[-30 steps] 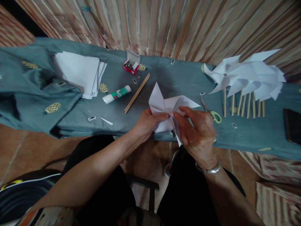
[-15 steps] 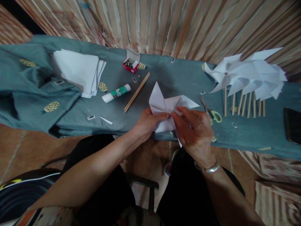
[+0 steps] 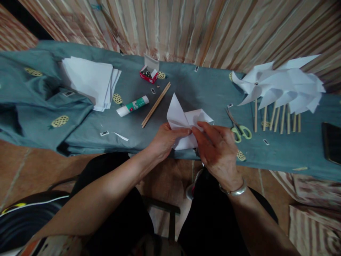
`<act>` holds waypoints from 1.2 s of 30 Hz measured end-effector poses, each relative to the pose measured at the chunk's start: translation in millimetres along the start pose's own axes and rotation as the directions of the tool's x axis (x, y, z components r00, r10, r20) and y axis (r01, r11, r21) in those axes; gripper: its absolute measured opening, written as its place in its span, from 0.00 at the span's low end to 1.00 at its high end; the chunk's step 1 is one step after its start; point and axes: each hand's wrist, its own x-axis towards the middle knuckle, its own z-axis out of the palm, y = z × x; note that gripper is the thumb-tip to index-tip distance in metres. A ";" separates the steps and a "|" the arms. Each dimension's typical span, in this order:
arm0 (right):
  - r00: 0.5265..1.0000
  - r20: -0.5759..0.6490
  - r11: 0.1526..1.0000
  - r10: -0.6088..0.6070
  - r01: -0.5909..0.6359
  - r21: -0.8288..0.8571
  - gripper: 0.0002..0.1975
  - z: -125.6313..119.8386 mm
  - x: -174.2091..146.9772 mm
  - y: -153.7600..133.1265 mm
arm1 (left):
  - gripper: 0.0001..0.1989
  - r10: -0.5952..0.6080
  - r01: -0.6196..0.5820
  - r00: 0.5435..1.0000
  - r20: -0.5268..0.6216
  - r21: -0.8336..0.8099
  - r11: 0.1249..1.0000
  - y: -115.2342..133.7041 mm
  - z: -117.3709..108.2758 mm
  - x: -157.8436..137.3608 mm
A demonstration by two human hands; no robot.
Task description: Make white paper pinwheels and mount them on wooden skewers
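Observation:
A white paper pinwheel (image 3: 176,113) is held between my hands over the table's near edge, one pointed blade standing up at its left. My left hand (image 3: 165,140) grips its left side, thumb pressed on the paper near the centre. The fingers of my right hand (image 3: 217,151) pinch the paper at the middle and right, covering part of that side. Just right of that hand lie scissors (image 3: 237,128) with green handles. Two wooden sticks (image 3: 156,105) and a glue stick (image 3: 132,106) lie to the left of the paper.
An open red box of pushpins (image 3: 149,73) stands at the back. Stacked white paper (image 3: 87,81) lies left. Several pinwheels on sticks (image 3: 287,85) overlap at the right, near a dark phone (image 3: 331,142). A paper scrap (image 3: 121,136) lies near the front edge of the tablecloth (image 3: 210,81).
My right hand has shifted slightly left, pulling the right blade inward, so more of the scissors' handles shows. My left hand keeps its grip on the paper.

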 end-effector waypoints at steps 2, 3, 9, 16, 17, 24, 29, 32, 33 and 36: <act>1.000 0.012 1.000 -0.005 0.005 0.007 0.14 0.1 0.0 -0.1 | 0.12 0.011 -0.011 1.000 0.012 -0.005 1.000 1.3 -0.4 -0.8; 1.000 0.015 1.000 -0.004 0.004 0.015 0.15 0.2 -0.1 -0.1 | 0.11 0.015 -0.015 1.000 0.016 -0.007 1.000 2.1 -0.5 -1.3; 0.999 0.034 0.998 0.022 -0.024 0.056 0.17 1.6 -0.6 -1.3 | 0.13 0.016 -0.016 1.000 0.025 -0.019 1.000 7.4 -1.2 -4.0; 0.998 -0.015 0.993 0.059 -0.057 0.106 0.17 3.5 1.1 -4.6 | 0.15 0.015 -0.015 1.000 0.002 0.010 1.000 9.6 -3.3 -4.9; 0.998 -0.020 0.992 0.054 -0.051 0.112 0.17 3.8 1.5 -5.1 | 0.15 0.016 -0.016 1.000 -0.001 0.010 1.000 9.4 -3.6 -4.7; 0.989 -0.092 0.983 0.115 -0.100 0.156 0.22 3.4 2.6 1.9 | 0.17 0.072 -0.070 0.996 -0.054 0.026 0.997 7.3 -6.9 1.8; 0.963 -0.111 0.938 0.245 -0.206 0.279 0.30 -1.6 2.9 15.2 | 0.17 0.116 -0.113 0.987 -0.111 0.031 0.993 11.2 -8.8 8.7; 0.934 -0.043 0.860 0.355 -0.308 0.405 0.28 -1.7 2.9 16.8 | 0.18 0.142 -0.142 0.982 -0.121 0.012 0.990 14.9 -8.5 11.2; 0.905 -0.013 0.803 0.424 -0.370 0.467 0.27 -0.8 3.1 16.6 | 0.19 0.146 -0.145 0.982 -0.119 0.013 0.989 15.8 -8.3 11.7; 0.775 0.143 0.508 0.615 -0.529 0.680 0.22 3.3 5.7 16.0 | 0.19 0.161 -0.158 0.981 -0.112 0.033 0.987 16.2 -7.8 11.9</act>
